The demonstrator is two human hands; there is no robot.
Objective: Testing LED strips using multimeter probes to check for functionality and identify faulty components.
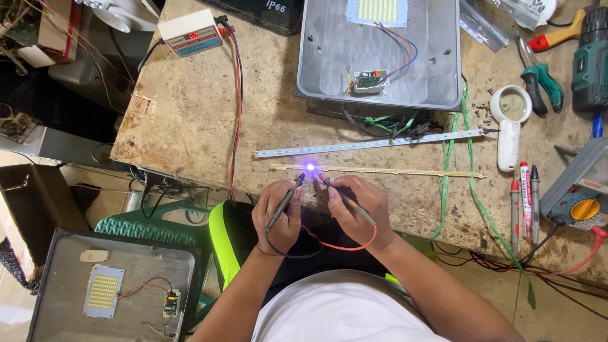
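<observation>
My left hand (277,214) grips a dark test probe (286,201) with a black lead. In my right hand (356,210) is a second probe (345,199) with a red lead. Both tips meet on a thin yellowish LED strip (392,171) lying along the wooden bench's near side. One LED (310,167) under the tips glows bright blue-white. A second, silver LED strip (367,145) lies just behind it, untouched.
A grey metal lamp housing (443,57) with an LED panel sits at the back. A white tester box (190,31) has red and black leads. A magnifier (510,120), pliers, a drill and a multimeter (579,190) lie at right. Another lamp housing (69,291) rests lower left.
</observation>
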